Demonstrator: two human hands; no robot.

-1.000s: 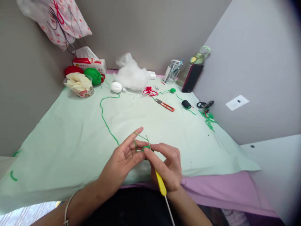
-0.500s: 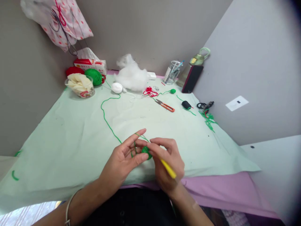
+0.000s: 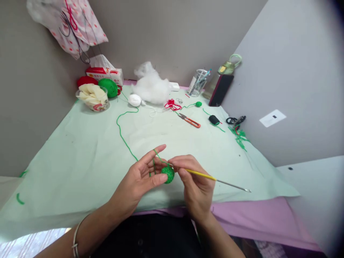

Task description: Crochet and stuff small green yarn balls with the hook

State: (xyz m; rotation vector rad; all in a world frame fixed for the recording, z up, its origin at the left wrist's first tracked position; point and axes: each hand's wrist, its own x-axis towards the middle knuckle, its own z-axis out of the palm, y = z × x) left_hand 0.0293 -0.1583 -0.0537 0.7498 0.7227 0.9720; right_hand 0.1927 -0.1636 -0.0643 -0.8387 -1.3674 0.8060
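My left hand (image 3: 141, 175) pinches a small round green crochet piece (image 3: 168, 175) between thumb and fingers. Green yarn (image 3: 124, 139) loops over its raised index finger and trails back across the cloth to the green yarn ball (image 3: 108, 88). In my right hand (image 3: 197, 182) is a crochet hook (image 3: 201, 174) with a yellow grip, held like a pen. One metal end of the hook points out to the right; the other meets the yarn at the top edge of the crochet piece, where fingertips partly hide it.
Beyond my hands lie orange thread snips (image 3: 189, 120), red yarn (image 3: 172, 104), a black thread spool (image 3: 214, 120) and white stuffing (image 3: 152, 86). A tub (image 3: 93, 98) stands back left. At back right are a glass jar (image 3: 197, 83), a phone (image 3: 221, 90) and a bottle (image 3: 227, 68).
My right hand has turned, so the hook now lies nearly level and its far end shows on the right. More of the green crochet piece is visible.
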